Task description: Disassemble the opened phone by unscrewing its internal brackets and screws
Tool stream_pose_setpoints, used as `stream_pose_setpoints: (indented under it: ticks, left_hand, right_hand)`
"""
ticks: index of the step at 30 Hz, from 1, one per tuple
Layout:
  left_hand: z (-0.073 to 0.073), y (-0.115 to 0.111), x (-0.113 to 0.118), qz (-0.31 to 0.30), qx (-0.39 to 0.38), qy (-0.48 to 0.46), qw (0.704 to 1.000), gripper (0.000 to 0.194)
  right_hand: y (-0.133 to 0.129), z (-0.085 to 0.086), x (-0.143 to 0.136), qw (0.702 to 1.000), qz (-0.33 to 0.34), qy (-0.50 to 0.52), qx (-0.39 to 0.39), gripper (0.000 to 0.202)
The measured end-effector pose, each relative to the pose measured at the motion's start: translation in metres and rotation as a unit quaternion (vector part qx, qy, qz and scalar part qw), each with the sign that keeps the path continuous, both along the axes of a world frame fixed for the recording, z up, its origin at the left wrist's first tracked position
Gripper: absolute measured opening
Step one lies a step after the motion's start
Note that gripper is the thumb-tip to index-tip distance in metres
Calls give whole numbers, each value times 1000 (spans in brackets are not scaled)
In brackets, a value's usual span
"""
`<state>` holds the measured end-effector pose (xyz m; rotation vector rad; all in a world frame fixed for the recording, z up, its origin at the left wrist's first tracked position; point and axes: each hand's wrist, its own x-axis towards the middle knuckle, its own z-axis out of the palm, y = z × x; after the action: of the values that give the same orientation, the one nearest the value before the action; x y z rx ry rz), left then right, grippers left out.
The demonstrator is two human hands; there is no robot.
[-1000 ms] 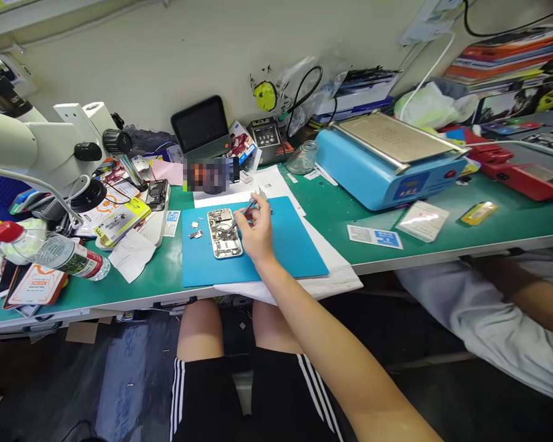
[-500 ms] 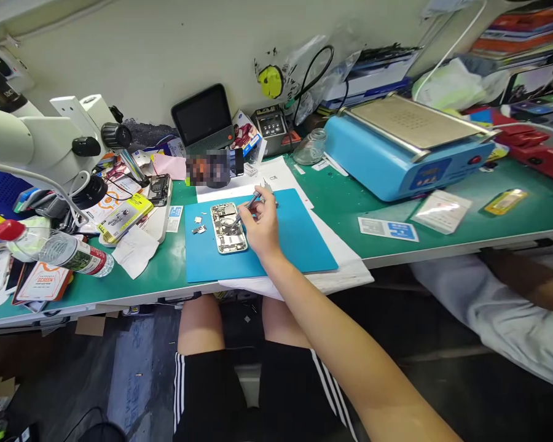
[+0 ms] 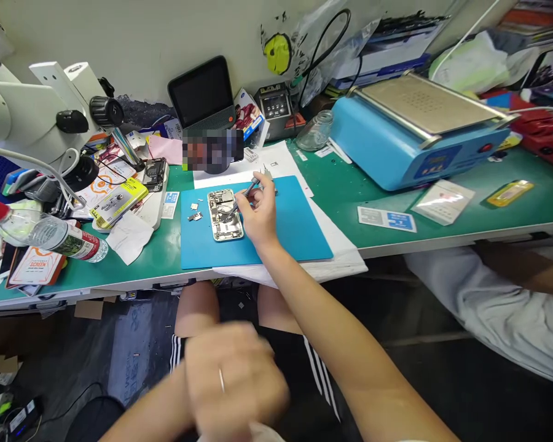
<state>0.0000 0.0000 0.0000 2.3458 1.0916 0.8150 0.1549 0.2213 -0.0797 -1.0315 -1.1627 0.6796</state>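
An opened phone (image 3: 225,215) lies on the blue mat (image 3: 295,227), its inner parts showing. My right hand (image 3: 260,212) is closed round a dark, thin pointed tool (image 3: 243,199), whose tip reaches the phone's inside. Small loose parts (image 3: 195,216) rest on the mat left of the phone. Low in the view, above my lap, my left hand (image 3: 235,374) is smeared by motion; a ring shows on it, and its fingers are too blurred to read.
Left stand a microscope (image 3: 37,116) and a plastic bottle (image 3: 74,239) lying tilted. A blue heating machine (image 3: 396,147) and a glass jar (image 3: 314,132) are at the back right. Another person's arm and light clothing (image 3: 488,307) show at right.
My left hand has come into view from below. My right hand keeps the tool at the phone. The whole view has shifted slightly.
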Motion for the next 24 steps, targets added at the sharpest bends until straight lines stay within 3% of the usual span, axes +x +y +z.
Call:
stream_pose_setpoints:
  ticks: [5, 9, 15, 24]
  left_hand:
    - [-15, 99, -18, 244, 54, 59, 966, 19]
    - [-29, 147, -24, 214, 3, 105, 971, 15]
    - [-43, 165, -15, 181, -19, 96, 979, 8]
    - [-46, 173, -16, 164, -49, 87, 981, 12]
  right_hand:
    - [-3, 2, -1, 999, 43, -2, -9, 48]
    - [-6, 4, -3, 995, 100, 4, -14, 50]
    - [-6, 3, -4, 996, 83, 8, -16, 52]
    - [-3, 0, -3, 997, 68, 11, -19, 52]
